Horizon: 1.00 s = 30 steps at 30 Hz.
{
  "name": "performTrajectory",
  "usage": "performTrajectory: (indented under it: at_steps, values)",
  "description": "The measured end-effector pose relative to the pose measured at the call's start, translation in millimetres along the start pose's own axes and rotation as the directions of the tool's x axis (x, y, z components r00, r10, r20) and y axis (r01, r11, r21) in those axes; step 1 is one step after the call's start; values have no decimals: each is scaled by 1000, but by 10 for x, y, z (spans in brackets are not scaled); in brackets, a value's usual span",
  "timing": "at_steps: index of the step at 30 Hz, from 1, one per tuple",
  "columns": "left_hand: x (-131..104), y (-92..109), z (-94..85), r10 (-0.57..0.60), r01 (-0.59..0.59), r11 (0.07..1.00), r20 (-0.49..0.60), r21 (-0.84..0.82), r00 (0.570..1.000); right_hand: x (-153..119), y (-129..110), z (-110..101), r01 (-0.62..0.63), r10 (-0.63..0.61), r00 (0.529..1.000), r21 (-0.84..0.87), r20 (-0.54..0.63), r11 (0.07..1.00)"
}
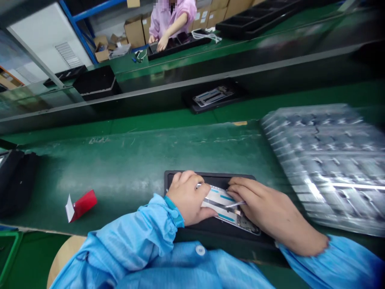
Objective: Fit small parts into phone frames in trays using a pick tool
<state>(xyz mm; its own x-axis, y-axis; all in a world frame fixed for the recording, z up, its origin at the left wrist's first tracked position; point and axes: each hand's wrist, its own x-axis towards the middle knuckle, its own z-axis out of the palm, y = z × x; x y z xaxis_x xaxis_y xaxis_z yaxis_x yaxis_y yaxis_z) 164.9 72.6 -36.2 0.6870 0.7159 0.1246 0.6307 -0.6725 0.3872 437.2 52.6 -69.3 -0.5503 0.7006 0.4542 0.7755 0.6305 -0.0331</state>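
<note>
A flat phone-like device panel (224,202) with white and blue strips lies in a black tray (210,178) on the green bench in front of me. My left hand (188,196) rests on the panel's left end, fingers curled on it. My right hand (267,210) lies over its right side and pinches thin metal tweezers (236,204), whose tip touches the panel's middle. Both sleeves are light blue.
A stack of clear plastic blister trays (327,160) sits at the right. A red and white tag (80,205) lies at the left, beside a black case (15,176). Another tray with a panel (212,96) sits on the conveyor. A person in pink (171,20) works across.
</note>
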Motion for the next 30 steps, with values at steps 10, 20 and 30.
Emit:
performTrajectory:
  at_steps: [10,20,30]
  values:
    - [-10,1,17,8,-8,999,20,-33,1000,57,-86,-66,72,-67,991,-42,118,996]
    - [-12,0,39,17,-17,998,-6,-53,1000,53,-193,-147,-94,84,986,64,146,994]
    - [-14,4,31,12,-11,999,1,-41,1000,30,-184,-112,-146,130,977,91,169,985]
